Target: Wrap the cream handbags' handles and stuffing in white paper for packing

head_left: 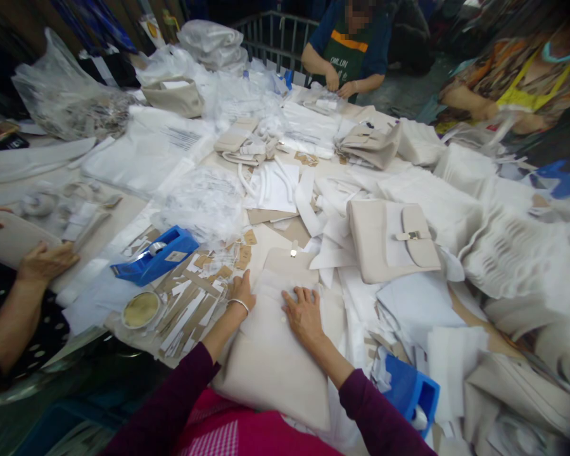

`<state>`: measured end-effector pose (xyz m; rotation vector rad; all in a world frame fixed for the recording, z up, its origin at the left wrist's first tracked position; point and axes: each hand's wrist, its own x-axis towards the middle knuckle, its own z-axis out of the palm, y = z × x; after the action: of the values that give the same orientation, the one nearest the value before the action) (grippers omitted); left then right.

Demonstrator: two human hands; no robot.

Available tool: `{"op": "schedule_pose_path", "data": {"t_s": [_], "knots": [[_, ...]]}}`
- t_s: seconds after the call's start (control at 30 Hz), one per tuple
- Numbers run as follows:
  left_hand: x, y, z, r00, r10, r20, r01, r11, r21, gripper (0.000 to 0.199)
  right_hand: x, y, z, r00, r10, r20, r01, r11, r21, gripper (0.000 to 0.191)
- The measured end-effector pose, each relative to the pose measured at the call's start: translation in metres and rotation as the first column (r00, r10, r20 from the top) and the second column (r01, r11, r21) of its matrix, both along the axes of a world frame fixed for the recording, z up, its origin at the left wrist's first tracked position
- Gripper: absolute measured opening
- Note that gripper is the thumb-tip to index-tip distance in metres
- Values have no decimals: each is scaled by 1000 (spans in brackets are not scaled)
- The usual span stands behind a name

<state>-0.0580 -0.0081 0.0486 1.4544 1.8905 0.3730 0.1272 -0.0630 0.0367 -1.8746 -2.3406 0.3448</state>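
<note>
Crowded worktable (128,215): the left hand (242,294) and right hand (304,315) lie spread on a cream handbag (270,361), white tissue paper (517,253) heaped to the right.

Plum sleeves (171,396) and a pink checked top (228,430) are worn.

2 own hands (304,313), 3 co-workers (346,57), 2 blue tape disp. (154,255), ~6 cream bags (393,240).

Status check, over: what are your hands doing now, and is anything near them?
Left hand, right hand: open, flat on cream handbag. Metal clasp at far end. To the left: paper strips, blue tape dispenser.
</note>
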Motion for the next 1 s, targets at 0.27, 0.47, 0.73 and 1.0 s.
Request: {"op": "schedule_pose_path", "data": {"t_s": [0.27, 0.47, 0.73, 1.0], "knots": [[57, 0, 6, 711, -653, -260, 684, 728, 42, 23, 2, 2, -3, 999, -22, -27, 22, 1000, -2, 34], [49, -7, -34, 729, -553, -403, 628, 775, 72, 18, 8, 7, -10, 991, -119, -56, 118, 993, -27, 34], [47, -3, -27, 714, -533, -455, 613, 789, 38, 20, 13, 17, 0, 990, -114, 78, 115, 993, -11, 27], [49, 7, -21, 682, -565, -464, 621, 783, -41, 27, 26, 25, 9, 993, -101, 58, 106, 990, -92, 45]]}}
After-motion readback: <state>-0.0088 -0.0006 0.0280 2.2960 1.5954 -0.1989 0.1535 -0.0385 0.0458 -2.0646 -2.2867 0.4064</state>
